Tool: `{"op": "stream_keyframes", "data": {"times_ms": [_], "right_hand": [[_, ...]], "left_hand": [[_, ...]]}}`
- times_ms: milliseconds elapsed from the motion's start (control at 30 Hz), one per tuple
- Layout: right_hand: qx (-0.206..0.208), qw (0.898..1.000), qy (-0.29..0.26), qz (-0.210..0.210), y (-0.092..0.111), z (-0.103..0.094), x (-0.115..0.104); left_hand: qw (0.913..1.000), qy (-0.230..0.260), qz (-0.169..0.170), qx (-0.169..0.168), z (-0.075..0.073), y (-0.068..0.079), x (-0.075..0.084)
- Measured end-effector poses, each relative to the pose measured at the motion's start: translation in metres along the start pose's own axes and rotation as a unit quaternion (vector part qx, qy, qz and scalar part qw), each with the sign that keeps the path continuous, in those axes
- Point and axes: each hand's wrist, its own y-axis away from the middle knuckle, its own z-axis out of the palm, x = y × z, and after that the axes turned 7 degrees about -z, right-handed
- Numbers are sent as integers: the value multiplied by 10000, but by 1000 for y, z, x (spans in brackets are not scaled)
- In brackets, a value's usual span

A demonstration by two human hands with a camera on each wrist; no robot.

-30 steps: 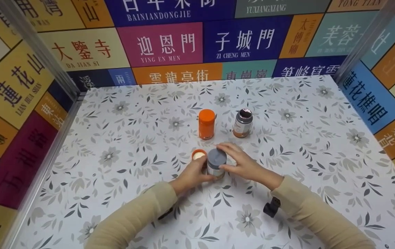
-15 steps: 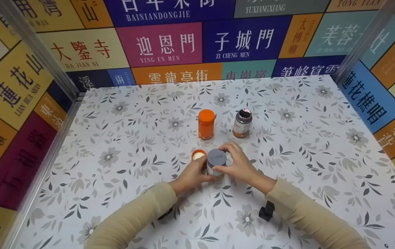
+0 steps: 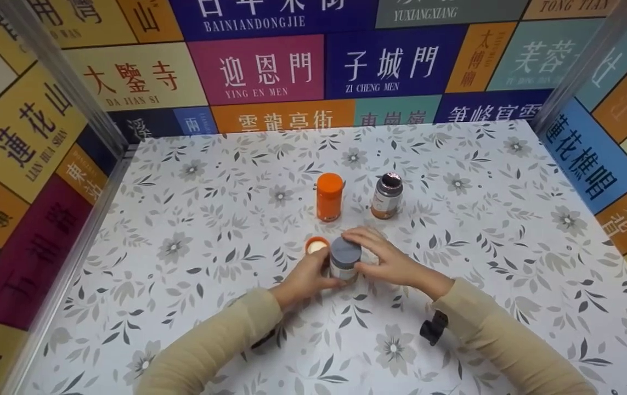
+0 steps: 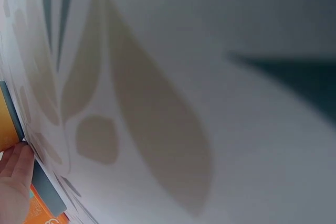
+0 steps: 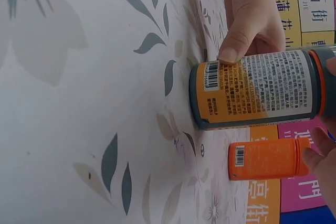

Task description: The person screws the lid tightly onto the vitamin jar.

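In the head view, a supplement bottle with a grey screw cap stands on the table between both hands. My left hand holds its body low down, from the left. With thumb and fingers, my right hand grips the cap's rim from the right. The right wrist view shows the bottle's label, orange and white with a barcode, and the left thumb pressed on it. Left of the bottle is a round orange-rimmed thing with a cream inside, partly hidden by my left hand.
Behind my hands stands an orange bottle with an orange cap. To its right is an uncapped bottle with a dark, shiny mouth. A flower-patterned cloth covers the table. Printed panels rise at the back and sides.
My right hand turned inward on the cap half a second ago and has now swung back outward, its fingers reaching over the far rim. The left hand and bottle have stayed in place.
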Motion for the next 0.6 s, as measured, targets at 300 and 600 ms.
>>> {"op": "stream_keyframes", "data": {"times_ms": [300,600], "right_hand": [[254,9990,207,304,-2,5,-1],[1061,9911,563,567,-5,17,-4]], "left_hand": [[10000,5,8,56,0,0,1],[9997,-128,216,80,1,0,-1]]}}
